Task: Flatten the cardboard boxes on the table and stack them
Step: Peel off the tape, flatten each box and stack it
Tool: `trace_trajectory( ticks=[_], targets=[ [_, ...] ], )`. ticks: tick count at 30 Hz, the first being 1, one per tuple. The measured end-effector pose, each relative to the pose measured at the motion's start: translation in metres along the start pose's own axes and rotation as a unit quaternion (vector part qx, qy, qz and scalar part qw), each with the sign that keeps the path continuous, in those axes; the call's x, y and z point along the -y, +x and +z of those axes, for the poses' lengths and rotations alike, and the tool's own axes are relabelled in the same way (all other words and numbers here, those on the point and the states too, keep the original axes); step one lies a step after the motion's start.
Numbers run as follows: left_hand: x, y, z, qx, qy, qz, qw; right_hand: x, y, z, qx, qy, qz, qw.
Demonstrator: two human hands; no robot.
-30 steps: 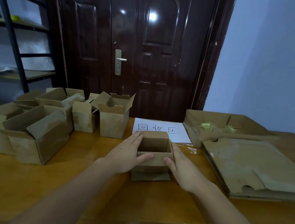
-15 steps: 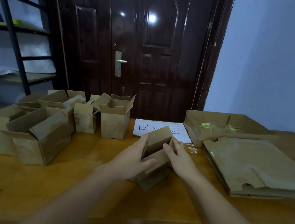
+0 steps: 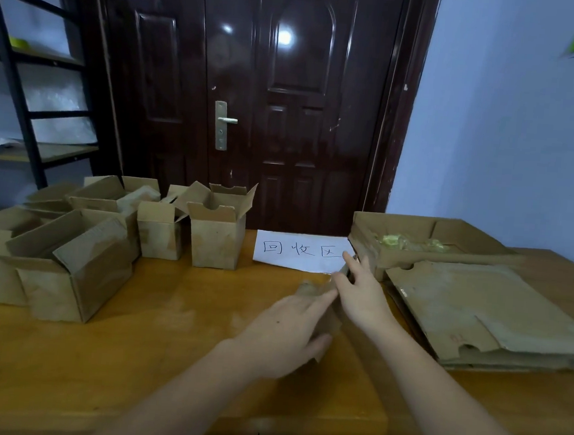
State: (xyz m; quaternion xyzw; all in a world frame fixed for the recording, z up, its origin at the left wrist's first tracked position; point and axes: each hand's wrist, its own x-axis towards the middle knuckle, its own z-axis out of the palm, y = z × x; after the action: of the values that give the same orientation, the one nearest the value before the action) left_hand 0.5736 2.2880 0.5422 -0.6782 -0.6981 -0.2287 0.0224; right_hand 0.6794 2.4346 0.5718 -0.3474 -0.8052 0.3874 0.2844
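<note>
Two bare forearms in view, no sleeves visible up to the frame edge. Left hand (image 3: 283,330) and right hand (image 3: 363,297): no gloves, rings, watch or bands seen.
</note>
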Motion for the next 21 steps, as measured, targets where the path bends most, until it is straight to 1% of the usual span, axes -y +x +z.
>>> trace_trajectory(
  ticks=[4, 7, 9, 11, 13, 15, 17, 19, 21],
  targets=[
    [-0.004, 0.002, 0.0, 0.025, -0.04, -0.005, 0.999, -0.005, -0.003, -0.007, 0.011, 0.01, 0.031, 0.999],
    [-0.004, 0.004, -0.005, 0.036, -0.126, -0.028, 0.991, -0.01, -0.009, -0.009, 0.008, 0.053, 0.055, 0.997],
    [-0.002, 0.007, -0.01, 0.01, -0.203, -0.059, 0.977, -0.011, -0.013, -0.012, -0.003, 0.092, 0.065, 0.994],
    [0.004, 0.011, -0.012, -0.027, -0.24, -0.1, 0.965, -0.012, -0.016, -0.015, -0.012, 0.136, 0.067, 0.988],
    [0.012, 0.015, -0.012, -0.043, -0.212, -0.14, 0.966, -0.011, -0.019, -0.019, -0.008, 0.187, 0.074, 0.98],
    [0.021, 0.019, -0.009, -0.032, -0.165, -0.163, 0.972, -0.01, -0.023, -0.022, 0.008, 0.232, 0.076, 0.97],
    [0.029, 0.022, -0.004, -0.013, -0.149, -0.188, 0.971, -0.008, -0.026, -0.025, 0.016, 0.262, 0.068, 0.963],
    [0.033, 0.024, 0.0, -0.007, -0.171, -0.207, 0.963, -0.008, -0.025, -0.028, 0.016, 0.29, 0.063, 0.955],
    [0.033, 0.024, 0.004, -0.021, -0.223, -0.205, 0.953, -0.01, -0.025, -0.03, 0.019, 0.326, 0.066, 0.943]
  ],
)
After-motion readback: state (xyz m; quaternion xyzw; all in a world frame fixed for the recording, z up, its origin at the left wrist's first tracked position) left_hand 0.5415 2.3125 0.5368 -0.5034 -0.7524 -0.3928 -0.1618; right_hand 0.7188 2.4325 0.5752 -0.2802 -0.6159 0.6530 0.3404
